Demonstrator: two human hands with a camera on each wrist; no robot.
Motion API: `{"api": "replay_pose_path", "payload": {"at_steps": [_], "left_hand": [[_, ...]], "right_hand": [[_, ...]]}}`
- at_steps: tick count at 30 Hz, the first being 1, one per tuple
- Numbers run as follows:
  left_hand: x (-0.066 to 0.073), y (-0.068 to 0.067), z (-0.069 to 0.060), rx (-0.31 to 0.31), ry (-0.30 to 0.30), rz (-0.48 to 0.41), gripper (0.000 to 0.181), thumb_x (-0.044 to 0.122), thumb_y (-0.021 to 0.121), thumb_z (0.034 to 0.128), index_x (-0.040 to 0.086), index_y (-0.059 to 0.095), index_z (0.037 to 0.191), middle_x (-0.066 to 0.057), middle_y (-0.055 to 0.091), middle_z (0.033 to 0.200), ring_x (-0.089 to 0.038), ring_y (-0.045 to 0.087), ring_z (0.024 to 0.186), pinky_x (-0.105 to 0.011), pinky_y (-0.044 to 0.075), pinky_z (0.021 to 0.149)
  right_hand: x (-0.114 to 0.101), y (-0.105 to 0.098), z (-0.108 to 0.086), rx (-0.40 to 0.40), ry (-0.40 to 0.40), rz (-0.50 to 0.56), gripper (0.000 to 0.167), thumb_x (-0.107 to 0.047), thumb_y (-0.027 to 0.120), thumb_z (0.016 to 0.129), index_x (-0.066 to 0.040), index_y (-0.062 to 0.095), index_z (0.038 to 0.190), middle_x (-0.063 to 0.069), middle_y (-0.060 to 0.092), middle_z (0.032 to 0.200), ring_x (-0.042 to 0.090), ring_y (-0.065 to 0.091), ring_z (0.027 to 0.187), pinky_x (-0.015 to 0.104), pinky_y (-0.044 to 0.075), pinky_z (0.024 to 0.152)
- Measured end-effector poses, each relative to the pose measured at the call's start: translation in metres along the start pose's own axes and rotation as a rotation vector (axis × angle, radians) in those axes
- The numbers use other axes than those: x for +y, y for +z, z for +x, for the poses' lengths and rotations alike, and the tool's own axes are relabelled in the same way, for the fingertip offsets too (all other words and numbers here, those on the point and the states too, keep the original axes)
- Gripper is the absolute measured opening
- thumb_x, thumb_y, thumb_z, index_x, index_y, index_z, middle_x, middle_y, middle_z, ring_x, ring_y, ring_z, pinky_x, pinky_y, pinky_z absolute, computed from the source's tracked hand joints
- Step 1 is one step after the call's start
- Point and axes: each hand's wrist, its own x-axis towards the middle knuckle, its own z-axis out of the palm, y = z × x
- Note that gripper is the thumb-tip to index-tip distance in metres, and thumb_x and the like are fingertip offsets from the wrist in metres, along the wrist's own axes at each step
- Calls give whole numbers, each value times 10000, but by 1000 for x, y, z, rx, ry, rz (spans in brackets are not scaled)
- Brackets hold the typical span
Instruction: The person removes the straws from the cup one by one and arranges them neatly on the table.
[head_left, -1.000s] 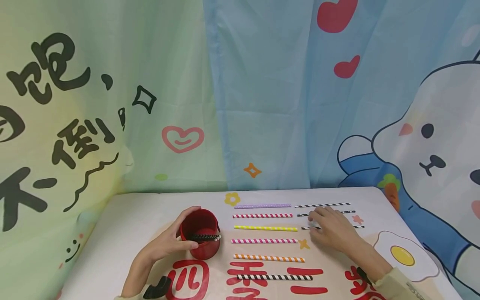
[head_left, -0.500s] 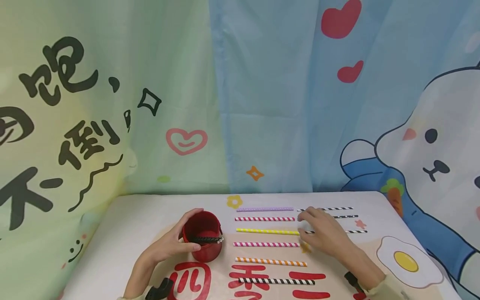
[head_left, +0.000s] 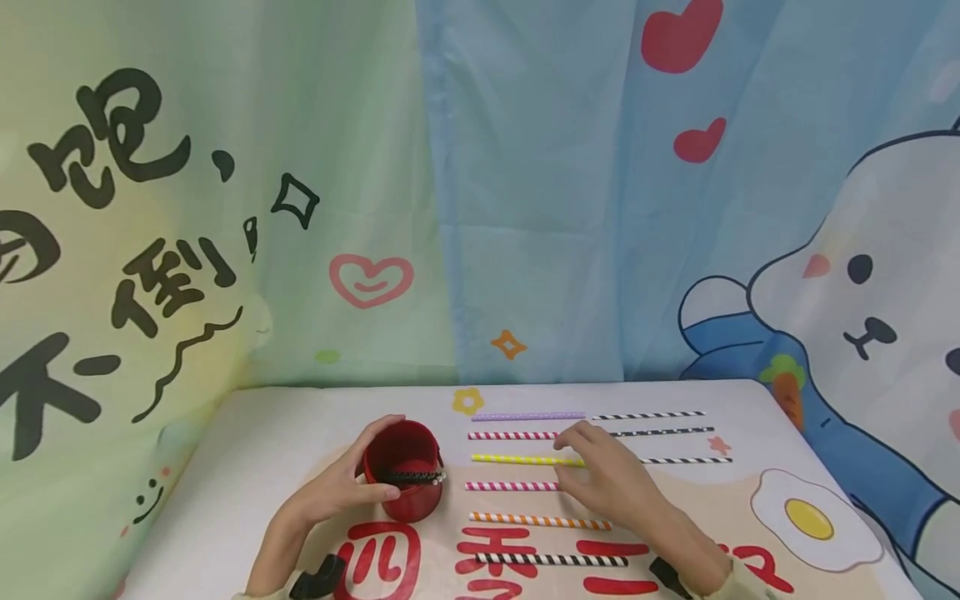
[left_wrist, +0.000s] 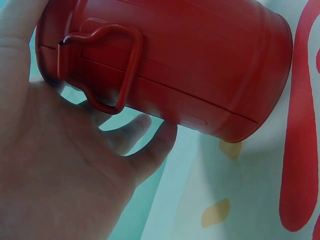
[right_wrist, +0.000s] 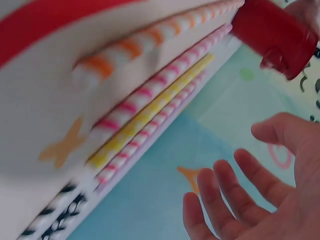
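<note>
My left hand (head_left: 337, 479) holds a small red metal pail (head_left: 416, 507) with fingers and thumb around its rim. The pail leans toward me, and a bunch of thin black straws (head_left: 412, 477) with white-dotted ends lies inside. A folded wire handle (left_wrist: 131, 75) shows on its side in the left wrist view. My right hand (head_left: 611, 479) hovers with spread, relaxed fingers over the right ends of a yellow straw (head_left: 521, 459) and a pink-striped straw (head_left: 513, 486). In the right wrist view its palm is bare, apart from the straws.
Left-hand straws also include purple (head_left: 525, 416), red-striped (head_left: 512, 436), orange-striped (head_left: 540, 520) and black-striped (head_left: 551, 559) ones, in rows. Three black-and-white straws (head_left: 686, 460) lie farther right. A printed cloth (head_left: 180, 508) covers the table; a curtain (head_left: 525, 208) hangs behind.
My right hand has moved left, off the black-and-white straws on the right, to above the coloured straws. My left hand and the pail have stayed in place.
</note>
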Motion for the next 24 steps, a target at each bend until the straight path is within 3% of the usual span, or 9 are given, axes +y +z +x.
{"api": "replay_pose_path", "payload": {"at_steps": [13, 24], "left_hand": [[1, 0, 0, 8, 5, 9, 854, 203, 755, 855, 245, 269, 1556, -148, 401, 1509, -453, 355, 1362, -519, 469, 990], [1, 1, 1, 18, -11, 19, 871, 214, 763, 845, 237, 264, 1559, -112, 411, 1502, -412, 363, 1371, -494, 469, 998]], "right_hand": [[-49, 19, 7, 94, -212, 196, 249, -217, 745, 884, -193, 656, 1115, -105, 629, 1088, 90, 623, 982, 312, 555, 853], [-98, 31, 20, 132, -371, 338, 230, -172, 738, 889, -217, 649, 1097, -125, 635, 1054, 12, 597, 938, 212, 551, 825]]}}
